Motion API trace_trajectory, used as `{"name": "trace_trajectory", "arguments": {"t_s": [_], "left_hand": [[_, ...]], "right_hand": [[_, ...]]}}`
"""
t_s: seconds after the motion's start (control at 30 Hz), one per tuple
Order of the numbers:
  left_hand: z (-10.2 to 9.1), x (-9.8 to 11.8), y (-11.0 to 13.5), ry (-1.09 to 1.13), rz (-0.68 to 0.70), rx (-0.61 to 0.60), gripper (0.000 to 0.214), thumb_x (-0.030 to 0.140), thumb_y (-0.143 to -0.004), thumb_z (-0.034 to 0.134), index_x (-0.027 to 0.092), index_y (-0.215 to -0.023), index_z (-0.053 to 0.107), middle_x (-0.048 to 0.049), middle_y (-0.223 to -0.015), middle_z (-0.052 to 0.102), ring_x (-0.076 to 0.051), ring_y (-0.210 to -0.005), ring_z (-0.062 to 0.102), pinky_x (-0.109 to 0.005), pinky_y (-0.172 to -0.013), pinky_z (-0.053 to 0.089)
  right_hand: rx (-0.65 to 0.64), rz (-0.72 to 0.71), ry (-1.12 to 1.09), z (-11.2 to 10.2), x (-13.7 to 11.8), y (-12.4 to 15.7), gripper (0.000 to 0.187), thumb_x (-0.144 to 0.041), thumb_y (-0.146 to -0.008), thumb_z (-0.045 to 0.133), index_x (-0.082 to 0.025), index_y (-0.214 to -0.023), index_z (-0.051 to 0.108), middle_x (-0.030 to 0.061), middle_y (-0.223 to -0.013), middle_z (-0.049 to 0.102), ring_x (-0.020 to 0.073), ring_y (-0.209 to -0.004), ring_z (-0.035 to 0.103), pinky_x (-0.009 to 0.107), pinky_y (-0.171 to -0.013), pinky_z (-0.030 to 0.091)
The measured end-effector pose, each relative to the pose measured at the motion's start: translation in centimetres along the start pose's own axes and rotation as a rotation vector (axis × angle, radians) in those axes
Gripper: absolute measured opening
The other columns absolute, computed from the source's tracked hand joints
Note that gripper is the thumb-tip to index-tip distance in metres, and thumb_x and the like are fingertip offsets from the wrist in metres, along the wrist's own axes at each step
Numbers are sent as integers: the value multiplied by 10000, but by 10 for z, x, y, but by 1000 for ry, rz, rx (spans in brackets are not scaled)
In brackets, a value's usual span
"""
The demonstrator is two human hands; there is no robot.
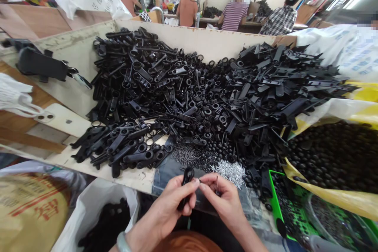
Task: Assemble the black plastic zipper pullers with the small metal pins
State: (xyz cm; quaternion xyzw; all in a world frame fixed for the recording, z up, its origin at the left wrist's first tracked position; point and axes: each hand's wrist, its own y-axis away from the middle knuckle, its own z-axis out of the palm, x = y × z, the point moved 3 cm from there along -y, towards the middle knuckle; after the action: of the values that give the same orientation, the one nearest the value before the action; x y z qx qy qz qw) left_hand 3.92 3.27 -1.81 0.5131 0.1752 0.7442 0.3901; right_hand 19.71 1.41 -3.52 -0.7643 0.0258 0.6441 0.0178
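Hands meet at six o'clock
The left hand (173, 202) clamps a black plastic arm (187, 177), the right hand (226, 201) pinches a small pin (201, 182); a loose grip could drop it.

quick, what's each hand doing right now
Left hand: closed, holding a black plastic part.
Right hand: fingers pinched shut beside the part; what they hold is too small to tell.
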Motion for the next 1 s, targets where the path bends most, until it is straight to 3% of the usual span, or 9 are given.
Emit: {"name": "trace_trajectory", "arguments": {"t_s": [0.1,0.2,0.3,0.37,0.57,0.77,0.87,1.0], "left_hand": [[2,2,8,-30,37,-50,328,307,-733,748,164,-996,615,31,-679,621,-96,-606,488,-220,-592,377],[1,-1,14,-66,37,-18,496,246,-708,712,148,-1185,618,-4,-812,657,-123,-679,515,-264,-688,420],[-4,-8,13,-87,9,62,777,274,-740,709,168,-1465,449,-68,-1102,668,-124,-716,539,-292,-747,440],[-7,-11,10,-141,28,60,826,277,-774,679,161,-1531,368,-105,-1227,633,-127,-743,553,-298,-764,447],[-21,-23,-5,-454,151,96,660,254,-828,556,125,-1467,448,-85,-1138,663,-142,-719,557,-305,-738,465],[-24,-26,-4,-479,218,53,411,288,-897,546,160,-1285,590,-42,-970,658,-145,-707,562,-293,-712,468],[-29,-24,-5,-479,242,88,384,397,-943,549,165,-1242,615,8,-789,613,-140,-650,547,-272,-667,447],[-34,-18,-9,-477,298,72,348,502,-951,548,181,-1032,654,46,-677,551,-119,-567,453,-237,-556,361]], "right_hand": [[15,-15,7,1,-2,-2,177,-357,-919,690,-191,-888,741,1,-678,689,121,-517,529,231,-503,427],[-9,-185,142,3,-10,-7,113,-295,-928,684,-199,-907,741,-17,-668,655,116,-511,523,229,-511,431],[-47,-364,267,7,-19,-11,98,-264,-960,652,-199,-956,725,-8,-709,656,127,-557,563,235,-560,465],[-73,-422,333,9,-22,-11,127,-268,-997,613,-194,-967,711,-2,-720,650,132,-578,579,235,-565,467],[-155,-489,479,13,-25,-7,265,-247,-1072,488,-182,-891,670,18,-757,633,133,-626,628,218,-580,477],[-177,-494,560,15,-24,-2,309,-209,-1088,432,-174,-887,664,26,-765,637,127,-640,641,203,-622,500],[-206,-535,640,15,-24,-1,303,-202,-1088,415,-170,-958,686,26,-756,643,137,-627,637,219,-602,490],[-253,-616,773,15,-25,-2,315,-198,-1087,386,-160,-1144,693,28,-747,654,168,-625,634,262,-568,464]]}}
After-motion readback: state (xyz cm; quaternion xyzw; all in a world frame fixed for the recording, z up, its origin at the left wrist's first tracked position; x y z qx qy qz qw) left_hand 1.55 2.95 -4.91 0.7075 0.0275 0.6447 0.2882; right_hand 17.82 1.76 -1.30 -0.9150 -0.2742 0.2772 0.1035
